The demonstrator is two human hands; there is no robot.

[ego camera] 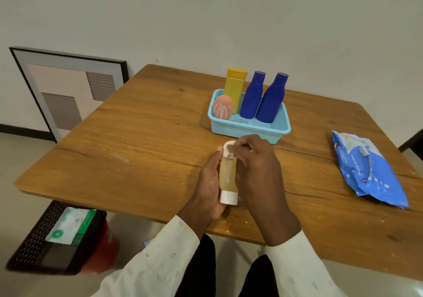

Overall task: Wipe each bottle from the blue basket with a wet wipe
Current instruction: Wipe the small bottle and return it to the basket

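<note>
the left hand [209,182] is wrapped around a translucent amber plastic bottle with a white cap [227,177], holding it tilted just above the near edge of the wooden table [137,136], cap toward the person. the right hand [256,170] pinches a small white wet wipe [229,149] against the bottle's far end, fingers curled tight over it.

the light blue perforated plastic basket [249,129] sits toward the far edge, holding a yellow bottle [234,88], two dark blue bottles [253,95] and a pink egg-shaped bottle [222,107], probably not yet wiped. the blue wet wipe pack [368,170] lies near the right edge.

risks, as i judge them: the wet plastic could slip through the left palm and drop off the near edge, since the bottle hangs right over it. the wipe is bunched small, so it may miss the body and cap.
</note>
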